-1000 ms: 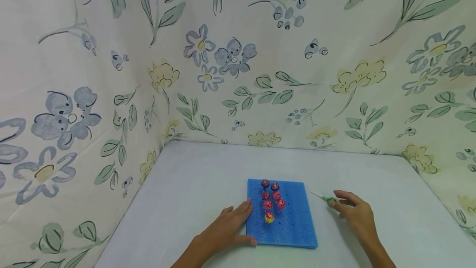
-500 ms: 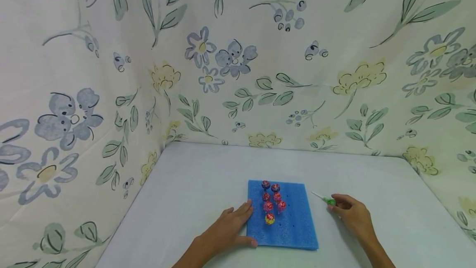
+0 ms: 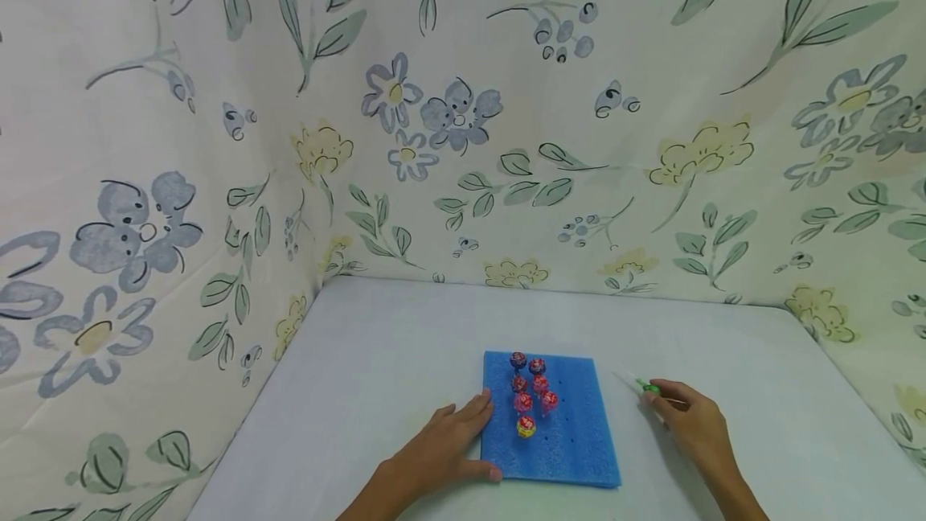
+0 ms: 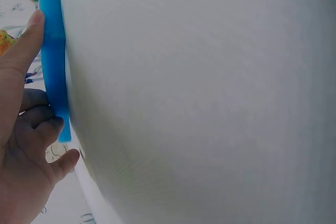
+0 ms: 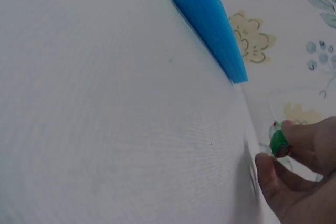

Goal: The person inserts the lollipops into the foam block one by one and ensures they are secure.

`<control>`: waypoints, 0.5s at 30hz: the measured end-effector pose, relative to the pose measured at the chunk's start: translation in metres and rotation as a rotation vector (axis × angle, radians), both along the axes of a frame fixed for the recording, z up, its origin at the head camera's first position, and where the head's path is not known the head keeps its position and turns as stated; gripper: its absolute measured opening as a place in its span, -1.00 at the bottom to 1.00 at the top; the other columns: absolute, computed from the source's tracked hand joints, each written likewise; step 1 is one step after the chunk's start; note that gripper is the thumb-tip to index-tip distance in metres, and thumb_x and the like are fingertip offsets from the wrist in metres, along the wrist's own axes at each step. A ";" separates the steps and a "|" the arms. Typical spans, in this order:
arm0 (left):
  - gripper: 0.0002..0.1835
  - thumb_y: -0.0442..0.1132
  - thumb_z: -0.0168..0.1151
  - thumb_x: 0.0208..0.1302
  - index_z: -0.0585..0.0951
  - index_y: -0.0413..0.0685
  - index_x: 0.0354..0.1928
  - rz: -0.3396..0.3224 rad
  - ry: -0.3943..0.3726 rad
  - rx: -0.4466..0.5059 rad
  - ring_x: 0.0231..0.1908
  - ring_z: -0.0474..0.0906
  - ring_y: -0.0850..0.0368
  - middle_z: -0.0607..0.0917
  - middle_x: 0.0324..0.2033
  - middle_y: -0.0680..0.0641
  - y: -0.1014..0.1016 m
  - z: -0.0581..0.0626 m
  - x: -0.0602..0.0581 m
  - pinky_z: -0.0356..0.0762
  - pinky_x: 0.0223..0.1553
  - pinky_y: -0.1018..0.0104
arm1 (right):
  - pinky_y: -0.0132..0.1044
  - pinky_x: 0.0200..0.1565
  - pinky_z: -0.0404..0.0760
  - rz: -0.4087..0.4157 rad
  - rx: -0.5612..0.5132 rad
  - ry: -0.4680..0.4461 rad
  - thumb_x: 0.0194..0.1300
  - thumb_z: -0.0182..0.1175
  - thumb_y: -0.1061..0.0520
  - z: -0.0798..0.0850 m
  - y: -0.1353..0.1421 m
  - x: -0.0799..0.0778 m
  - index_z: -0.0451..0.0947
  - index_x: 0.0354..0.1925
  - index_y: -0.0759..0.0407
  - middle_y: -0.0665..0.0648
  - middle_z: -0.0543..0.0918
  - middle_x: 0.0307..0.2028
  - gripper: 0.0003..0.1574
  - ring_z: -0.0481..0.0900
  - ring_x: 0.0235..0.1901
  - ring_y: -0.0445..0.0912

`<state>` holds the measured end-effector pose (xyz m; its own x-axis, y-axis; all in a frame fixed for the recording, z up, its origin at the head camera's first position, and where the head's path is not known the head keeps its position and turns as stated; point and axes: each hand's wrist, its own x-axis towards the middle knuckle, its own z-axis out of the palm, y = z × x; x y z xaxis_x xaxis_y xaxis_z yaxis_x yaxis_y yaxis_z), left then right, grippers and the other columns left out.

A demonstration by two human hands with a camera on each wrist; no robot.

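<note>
A green-wrapped lollipop (image 3: 651, 389) is pinched at its head by the fingertips of my right hand (image 3: 693, 424), just right of the board. Its white stick points left and away from me. The right wrist view shows the green wrapper (image 5: 279, 142) between thumb and fingers. My left hand (image 3: 443, 442) rests against the left edge of a blue foam board (image 3: 589, 432), fingers extended, thumb at the near corner. Several lollipops stand in the board in two columns, among them a yellow-and-red one (image 3: 526, 426) nearest me and a pink one (image 3: 548, 400).
Small holes (image 3: 573, 441) show in the right part of the board. The board lies on a white table (image 3: 391, 344). Floral cloth (image 3: 463, 183) hangs behind the table and along its sides.
The right hand has shifted its fingers slightly on the green lollipop, and the stick has turned a little. The left hand and the board stay in place.
</note>
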<state>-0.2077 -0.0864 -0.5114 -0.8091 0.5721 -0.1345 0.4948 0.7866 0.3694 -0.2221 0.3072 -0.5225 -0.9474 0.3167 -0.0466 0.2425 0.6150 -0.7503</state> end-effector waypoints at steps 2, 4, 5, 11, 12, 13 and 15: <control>0.08 0.49 0.29 0.23 0.31 0.00 0.63 0.006 -0.006 0.001 0.63 0.16 0.11 0.21 0.65 0.04 0.000 0.000 0.000 0.30 0.52 -0.16 | -0.37 -0.35 0.67 -0.006 -0.034 0.013 0.46 0.37 0.06 0.002 -0.001 0.002 0.61 0.30 0.28 0.36 0.77 0.08 -0.45 0.76 -0.29 -0.18; 0.08 0.50 0.28 0.23 0.31 0.00 0.63 0.005 -0.007 0.000 0.62 0.16 0.11 0.20 0.66 0.04 0.000 0.000 0.000 0.31 0.52 -0.17 | -0.38 -0.33 0.71 -0.007 -0.074 0.032 0.45 0.39 0.10 0.005 -0.002 0.005 0.60 0.32 0.27 0.37 0.74 0.13 -0.44 0.76 -0.31 -0.23; 0.08 0.50 0.28 0.23 0.31 0.00 0.63 0.003 -0.006 0.000 0.62 0.16 0.10 0.20 0.66 0.04 0.000 0.000 0.000 0.31 0.52 -0.17 | -0.38 -0.31 0.71 -0.004 -0.084 0.044 0.44 0.40 0.11 0.006 -0.003 0.006 0.60 0.32 0.25 0.35 0.74 0.14 -0.44 0.76 -0.31 -0.27; 0.09 0.51 0.26 0.23 0.31 0.01 0.63 -0.006 0.017 -0.004 0.63 0.16 0.10 0.21 0.65 0.02 0.000 -0.001 0.000 0.33 0.51 -0.17 | -0.43 -0.25 0.67 0.009 -0.105 0.131 0.33 0.52 -0.07 0.013 -0.010 0.015 0.63 0.31 0.13 0.03 0.79 -0.03 -0.33 0.64 -0.22 -0.44; 0.09 0.51 0.26 0.23 0.31 0.01 0.63 -0.006 0.019 -0.004 0.63 0.16 0.11 0.21 0.65 0.02 0.000 -0.001 0.000 0.33 0.50 -0.17 | -0.46 -0.24 0.66 0.001 -0.109 0.146 0.31 0.53 -0.09 0.014 -0.012 0.015 0.63 0.31 0.13 -0.02 0.79 -0.06 -0.30 0.63 -0.22 -0.44; 0.09 0.51 0.27 0.23 0.32 0.01 0.63 -0.006 0.020 -0.004 0.63 0.16 0.11 0.21 0.65 0.02 0.000 -0.001 0.000 0.33 0.50 -0.17 | -0.47 -0.25 0.65 -0.007 -0.114 0.160 0.30 0.54 -0.09 0.015 -0.014 0.016 0.63 0.30 0.14 -0.06 0.78 -0.08 -0.30 0.62 -0.22 -0.44; 0.09 0.51 0.26 0.22 0.31 0.01 0.63 -0.005 0.019 -0.004 0.63 0.16 0.11 0.21 0.65 0.03 0.000 0.000 0.000 0.33 0.51 -0.17 | -0.51 -0.24 0.64 -0.026 -0.124 0.175 0.27 0.56 -0.07 0.017 -0.018 0.017 0.63 0.29 0.13 -0.16 0.77 -0.07 -0.30 0.61 -0.21 -0.48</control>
<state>-0.2076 -0.0864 -0.5117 -0.8087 0.5756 -0.1213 0.5057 0.7856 0.3565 -0.2052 0.2896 -0.5053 -0.9360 0.3433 0.0781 0.1164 0.5109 -0.8517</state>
